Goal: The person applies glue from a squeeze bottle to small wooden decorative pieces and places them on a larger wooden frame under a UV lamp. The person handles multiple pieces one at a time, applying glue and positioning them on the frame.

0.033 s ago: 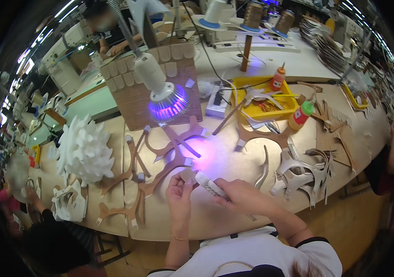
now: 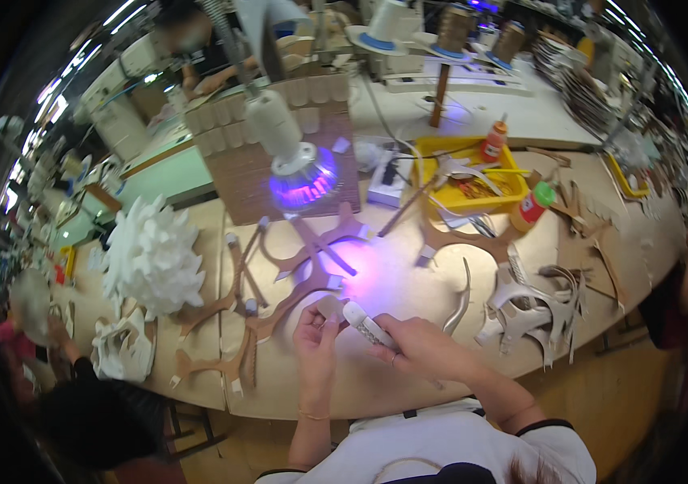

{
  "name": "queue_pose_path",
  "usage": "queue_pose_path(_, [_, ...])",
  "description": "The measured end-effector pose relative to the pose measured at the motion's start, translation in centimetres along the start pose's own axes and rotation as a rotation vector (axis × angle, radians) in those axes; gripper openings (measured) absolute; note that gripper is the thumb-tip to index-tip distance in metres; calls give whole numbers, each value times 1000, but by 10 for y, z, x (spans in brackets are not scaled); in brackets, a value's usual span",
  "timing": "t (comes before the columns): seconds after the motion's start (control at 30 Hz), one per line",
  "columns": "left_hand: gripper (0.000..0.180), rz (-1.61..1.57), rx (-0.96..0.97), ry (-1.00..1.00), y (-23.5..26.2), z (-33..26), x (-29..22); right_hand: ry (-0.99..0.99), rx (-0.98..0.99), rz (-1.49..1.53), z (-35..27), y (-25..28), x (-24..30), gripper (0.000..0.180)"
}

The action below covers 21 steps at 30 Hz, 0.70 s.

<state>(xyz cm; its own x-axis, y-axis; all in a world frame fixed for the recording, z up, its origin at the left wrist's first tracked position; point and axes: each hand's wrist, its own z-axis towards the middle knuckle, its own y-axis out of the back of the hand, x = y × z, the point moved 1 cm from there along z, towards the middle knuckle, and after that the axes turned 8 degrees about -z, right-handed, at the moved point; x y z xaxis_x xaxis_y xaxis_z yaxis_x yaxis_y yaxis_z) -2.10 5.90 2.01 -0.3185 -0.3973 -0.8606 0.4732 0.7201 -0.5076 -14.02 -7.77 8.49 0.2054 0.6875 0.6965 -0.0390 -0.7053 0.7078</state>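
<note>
Near the front edge of the table, my left hand (image 2: 316, 331) pinches a small pale rounded piece (image 2: 329, 307) between thumb and fingers. My right hand (image 2: 420, 347) grips a white strap-like shoe part (image 2: 366, 324) with a textured, ornamented side. Its rounded end meets the pale piece, or nearly so; whether they touch I cannot tell. Beyond my hands lie brown shoe-upper pieces (image 2: 295, 298) with white-tipped ends. A lamp (image 2: 303, 179) glows purple over the table. More silvery-white shoe uppers (image 2: 525, 302) are heaped to the right of my right hand.
Pale tabs line a brown board (image 2: 287, 194) behind the lamp. A yellow tray (image 2: 513, 202) and a green-capped bottle (image 2: 531, 208) stand at the back right. A white foam-like pile (image 2: 152, 256) sits at the left. Other people work at the left, back and right.
The view has shifted slightly, so the table's things appear a little farther right. Both hands keep hold of the same pieces in nearly the same place.
</note>
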Motion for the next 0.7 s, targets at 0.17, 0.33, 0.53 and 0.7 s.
queue_pose_path(0.17, [27, 201, -125, 0, 35, 3, 15, 34, 92, 118, 15, -25, 8, 34])
queue_pose_path(0.33, [28, 126, -230, -153, 36, -11, 11, -39, 191, 537, 15, -44, -13, 30])
queue_pose_path(0.53, [30, 163, -279, -141, 24, -23, 12, -80, 239, 635, 32, -40, -72, 27])
queue_pose_path(0.7, [32, 65, -318, -195, 11, -34, 18, -41, 130, 609, 37, -31, -75, 31])
